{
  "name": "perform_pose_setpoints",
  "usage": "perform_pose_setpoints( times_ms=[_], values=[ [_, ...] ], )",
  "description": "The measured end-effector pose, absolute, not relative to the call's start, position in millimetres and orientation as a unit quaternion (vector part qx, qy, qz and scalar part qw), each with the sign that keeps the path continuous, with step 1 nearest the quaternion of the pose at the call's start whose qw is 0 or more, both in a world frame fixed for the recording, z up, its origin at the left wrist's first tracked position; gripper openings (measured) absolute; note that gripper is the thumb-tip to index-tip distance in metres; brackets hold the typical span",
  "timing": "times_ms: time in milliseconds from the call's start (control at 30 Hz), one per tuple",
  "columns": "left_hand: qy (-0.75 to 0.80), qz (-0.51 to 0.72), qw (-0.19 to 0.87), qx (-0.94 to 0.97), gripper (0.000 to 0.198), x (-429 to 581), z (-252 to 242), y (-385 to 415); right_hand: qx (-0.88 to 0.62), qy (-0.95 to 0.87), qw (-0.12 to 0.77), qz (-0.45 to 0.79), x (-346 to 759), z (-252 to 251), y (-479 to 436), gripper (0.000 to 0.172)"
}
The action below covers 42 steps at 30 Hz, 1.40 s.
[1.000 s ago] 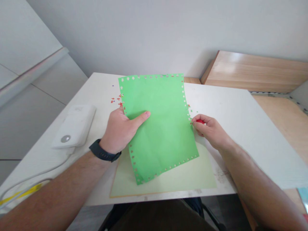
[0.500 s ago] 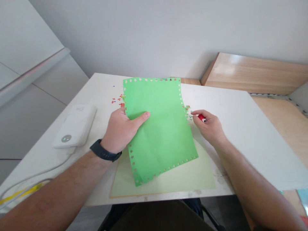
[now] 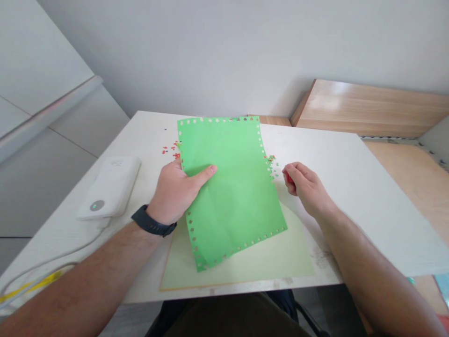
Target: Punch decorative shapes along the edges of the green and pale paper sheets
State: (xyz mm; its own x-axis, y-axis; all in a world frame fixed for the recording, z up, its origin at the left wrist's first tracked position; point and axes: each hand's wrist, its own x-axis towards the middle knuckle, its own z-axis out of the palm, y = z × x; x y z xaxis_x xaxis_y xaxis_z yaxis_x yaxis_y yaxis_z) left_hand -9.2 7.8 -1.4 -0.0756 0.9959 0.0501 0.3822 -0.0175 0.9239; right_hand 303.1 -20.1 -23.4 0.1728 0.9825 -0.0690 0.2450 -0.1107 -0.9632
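Observation:
My left hand [image 3: 173, 194] grips the left edge of a green paper sheet [image 3: 235, 206], with the thumb lying on top. Small flower-shaped holes run along the sheet's edges. My right hand [image 3: 305, 187] is curled around a small red object [image 3: 289, 178], mostly hidden by the fingers, just right of the sheet. Tiny red and green paper bits [image 3: 170, 150] lie beyond my left hand, and more [image 3: 272, 161] lie near the sheet's right edge. The sheet's lower end overlaps a pale green sheet [image 3: 266, 257].
Everything rests on a white table [image 3: 326, 150]. A white power bank [image 3: 108, 187] with a white cable [image 3: 52, 262] lies to the left. A wooden surface [image 3: 368, 105] stands beyond the far right corner, with a wall behind.
My right hand has closed further, now hiding most of the red object that showed between its fingers. The green sheet and my left hand stay nearly in place.

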Motion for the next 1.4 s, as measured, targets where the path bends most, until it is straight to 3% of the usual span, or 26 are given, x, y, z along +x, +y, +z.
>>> perform_pose_setpoints(
  times_ms=[167, 567, 800, 1167, 1400],
  values=[
    [0.602, 0.426, 0.358, 0.572, 0.045, -8.5, -0.4, 6.6, -0.565, -0.437, 0.457, 0.530, 305.8, -27.0, -21.7, 0.017],
    [0.599, 0.444, 0.342, 0.572, 0.045, -8.9, 1.3, 6.1, -0.507, -0.476, 0.434, 0.574, 308.7, -21.7, -24.8, 0.032],
    [0.601, 0.452, 0.335, 0.568, 0.045, -8.5, 0.9, 6.3, -0.474, -0.455, 0.439, 0.613, 307.8, -16.3, -27.1, 0.025],
    [0.600, 0.449, 0.330, 0.575, 0.048, -9.1, 1.8, 6.1, -0.487, -0.437, 0.439, 0.616, 307.8, -12.0, -26.8, 0.034],
    [0.600, 0.446, 0.318, 0.583, 0.048, -9.2, 3.3, 4.3, -0.486, -0.437, 0.436, 0.619, 309.3, -10.5, -27.5, 0.028]
  ],
)
